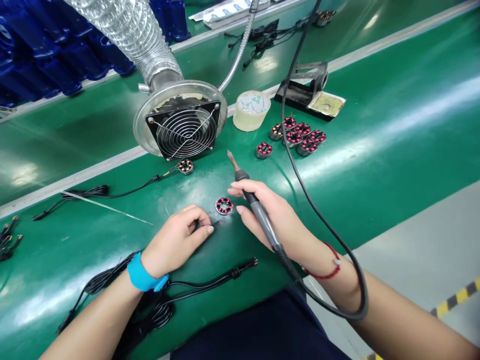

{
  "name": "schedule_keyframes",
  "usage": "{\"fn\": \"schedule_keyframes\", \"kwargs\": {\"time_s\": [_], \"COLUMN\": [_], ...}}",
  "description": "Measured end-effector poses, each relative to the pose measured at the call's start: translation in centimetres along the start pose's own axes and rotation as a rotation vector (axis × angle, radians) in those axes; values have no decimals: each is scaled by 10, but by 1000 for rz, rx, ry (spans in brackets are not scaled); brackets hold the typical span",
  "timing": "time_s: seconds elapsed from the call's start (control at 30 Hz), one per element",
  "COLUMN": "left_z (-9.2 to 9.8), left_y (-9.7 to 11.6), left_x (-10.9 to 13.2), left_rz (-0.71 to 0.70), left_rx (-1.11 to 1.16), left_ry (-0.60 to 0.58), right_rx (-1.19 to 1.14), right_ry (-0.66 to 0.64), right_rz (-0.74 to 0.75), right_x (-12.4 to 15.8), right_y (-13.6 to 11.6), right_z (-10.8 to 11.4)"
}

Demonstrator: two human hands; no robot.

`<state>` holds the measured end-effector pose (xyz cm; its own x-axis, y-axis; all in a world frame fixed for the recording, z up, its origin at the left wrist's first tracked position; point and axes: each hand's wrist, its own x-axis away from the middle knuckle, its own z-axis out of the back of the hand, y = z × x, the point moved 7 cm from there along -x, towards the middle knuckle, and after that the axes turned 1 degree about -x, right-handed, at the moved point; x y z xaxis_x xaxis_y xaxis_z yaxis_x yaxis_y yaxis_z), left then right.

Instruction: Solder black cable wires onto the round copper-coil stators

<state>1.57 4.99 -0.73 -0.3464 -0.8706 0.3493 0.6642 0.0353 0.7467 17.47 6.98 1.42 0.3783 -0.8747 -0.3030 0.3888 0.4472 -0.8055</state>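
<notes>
In my right hand (275, 210) is a soldering iron (262, 220), its tip pointing up and away from me toward the fan. My left hand (180, 232), with a blue band (144, 272) at the wrist, pinches the end of a black cable (216, 223) whose reddish wire tips stick out. Just beyond those tips a small round motor stator (224, 205) with red-and-black windings lies flat on the green bench. More black cables (210, 285) lie below my left hand, one with bared coloured wire ends.
A fume extractor fan (187, 132) on a foil duct stands behind my hands. Several stators (300, 135), a tape roll (251, 110) and an iron stand with sponge (311, 92) sit back right. A stator with wires attached (185, 166) lies below the fan. Blue housings (56, 45) are stacked back left.
</notes>
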Motion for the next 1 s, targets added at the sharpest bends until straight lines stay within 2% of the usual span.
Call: {"fn": "schedule_keyframes", "kwargs": {"time_s": [0.13, 0.23, 0.37, 0.6, 0.8, 1.0], "left_z": [3, 2, 3, 2, 12, 7], "left_y": [-10, -8, -5, -5, 5, 6], "left_x": [1, 3, 3, 2, 2, 4], "left_rz": [160, 170, 155, 137, -27, -8], "left_rx": [317, 392, 444, 409, 324, 231], "left_ry": [-70, -108, -68, -48, 42, 21], "right_rx": [-147, -274, -407, -561, -821, -874], "right_ry": [0, 36, 86, 175, 155, 188], "right_rz": [-76, -129, -197, -265, -321, -339], "right_x": [9, 14, 17, 17, 17, 16], "right_y": [-12, -14, -12, -11, -2, 1], "right_z": [-6, -16, -28, -34, -45, -46]}}
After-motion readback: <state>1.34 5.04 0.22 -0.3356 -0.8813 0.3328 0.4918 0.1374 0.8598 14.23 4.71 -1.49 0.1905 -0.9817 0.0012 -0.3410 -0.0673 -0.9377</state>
